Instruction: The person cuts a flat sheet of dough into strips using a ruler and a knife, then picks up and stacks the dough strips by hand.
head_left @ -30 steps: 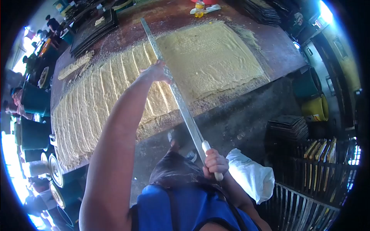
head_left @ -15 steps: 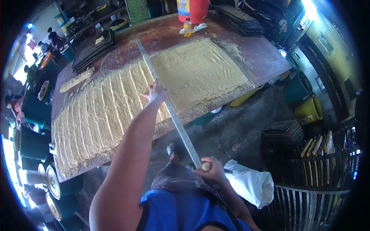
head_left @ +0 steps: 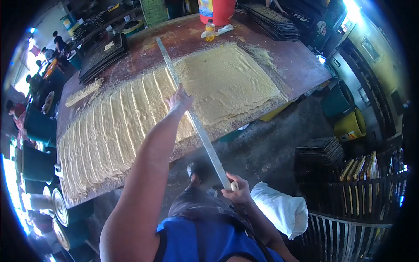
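Note:
A long metal straightedge (head_left: 205, 137) lies slantwise across a wide sheet of pale dough (head_left: 227, 83), its near end reaching past the table edge towards me. Parallel lines mark the dough left of it; the right part is unscored. My left hand (head_left: 180, 101) is closed over the middle of the straightedge, fingers along the metal and thumb to its left. At the near end, my right hand (head_left: 239, 192) is closed round a wooden-handled tool (head_left: 235, 186), with the straightedge's end against the fingers. The rest of that tool is hidden.
On the table (head_left: 292, 65) are a red bucket (head_left: 220, 13), a bottle of yellow liquid (head_left: 210, 30), stacked dark trays (head_left: 270, 22) and a dough strip (head_left: 84, 92). A white sack (head_left: 279, 209) and metal rack (head_left: 345, 231) stand at right. People are at far left.
The straightedge has shifted slightly right over the dough, both hands moving with it. My left hand's fingers have drawn closer together on the metal.

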{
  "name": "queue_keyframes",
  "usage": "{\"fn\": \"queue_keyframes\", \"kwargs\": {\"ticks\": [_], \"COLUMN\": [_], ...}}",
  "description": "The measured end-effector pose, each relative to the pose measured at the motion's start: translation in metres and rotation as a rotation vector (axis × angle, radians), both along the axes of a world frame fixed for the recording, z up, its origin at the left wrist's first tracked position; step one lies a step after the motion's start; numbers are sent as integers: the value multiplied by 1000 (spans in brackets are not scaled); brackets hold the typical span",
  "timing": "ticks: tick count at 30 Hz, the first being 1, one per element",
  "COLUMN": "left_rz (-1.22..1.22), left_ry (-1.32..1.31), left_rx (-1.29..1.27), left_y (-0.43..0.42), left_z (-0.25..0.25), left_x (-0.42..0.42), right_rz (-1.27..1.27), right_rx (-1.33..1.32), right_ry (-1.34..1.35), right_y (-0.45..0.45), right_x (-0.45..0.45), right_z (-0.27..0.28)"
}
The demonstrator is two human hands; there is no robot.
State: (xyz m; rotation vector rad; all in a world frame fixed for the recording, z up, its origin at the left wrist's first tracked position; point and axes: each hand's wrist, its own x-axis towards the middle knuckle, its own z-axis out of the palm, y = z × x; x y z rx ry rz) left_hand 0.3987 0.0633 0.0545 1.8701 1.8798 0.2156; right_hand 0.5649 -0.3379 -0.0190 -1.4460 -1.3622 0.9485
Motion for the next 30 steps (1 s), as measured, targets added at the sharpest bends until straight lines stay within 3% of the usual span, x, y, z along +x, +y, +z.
{"fn": "queue_keyframes", "kwargs": {"ticks": [5,11,14,19,25,27,30], "left_rz": [1,-7,-19,-26,-172,-354,-369], "left_ry": [7,16,11,14,-36,-204,-209], "left_rx": [33,19,11,15,16,-84,-30], "left_y": [-1,0,1,2,30,40,43], "left_z": [-19,-17,-12,-11,-20,-18,-22], "left_x": [3,2,-2,-3,-30,-43,-45], "right_rz": [-1,27,27,34,32,36,31], "right_rx": [-120,-49,-213,-79,-114,-126,-139], "right_ry": [66,104,119,68,112,101,101], "right_y": [-1,4,5,3,4,4,6], "right_x": [4,5,6,9,8,8,8], "right_z": [3,10,20,1,2,5,10]}}
